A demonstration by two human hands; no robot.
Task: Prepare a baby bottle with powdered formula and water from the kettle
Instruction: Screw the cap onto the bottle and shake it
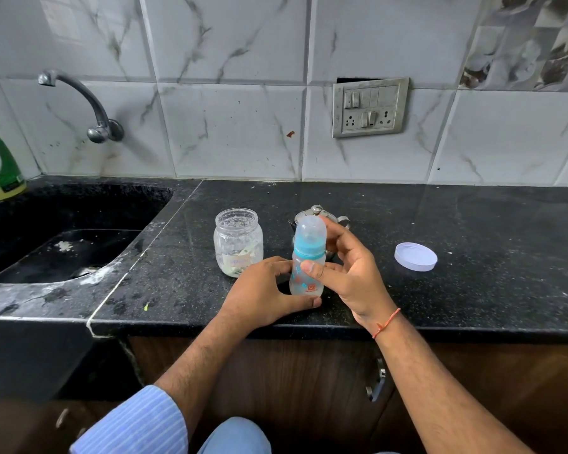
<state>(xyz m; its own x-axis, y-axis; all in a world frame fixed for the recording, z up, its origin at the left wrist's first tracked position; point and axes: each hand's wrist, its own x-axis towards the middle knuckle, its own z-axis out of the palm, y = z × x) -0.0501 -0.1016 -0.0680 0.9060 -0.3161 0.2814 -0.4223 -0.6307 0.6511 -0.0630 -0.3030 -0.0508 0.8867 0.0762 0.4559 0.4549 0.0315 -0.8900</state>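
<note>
Head cam: baby bottle [307, 257] upright on the black countertop [473, 224], cap and teal collar on. Left hand [263, 291] curled round its base, thumb in front. Right hand [348, 273] pinches mid-body with thumb, fingers behind. Steel kettle [318, 215] directly behind the bottle. Open formula jar [238, 240] just left; its white lid [415, 256] well right.

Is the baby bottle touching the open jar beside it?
Apart. The head view shows a strip of dark counter between the baby bottle and the jar, with the left hand reaching across it.
</note>
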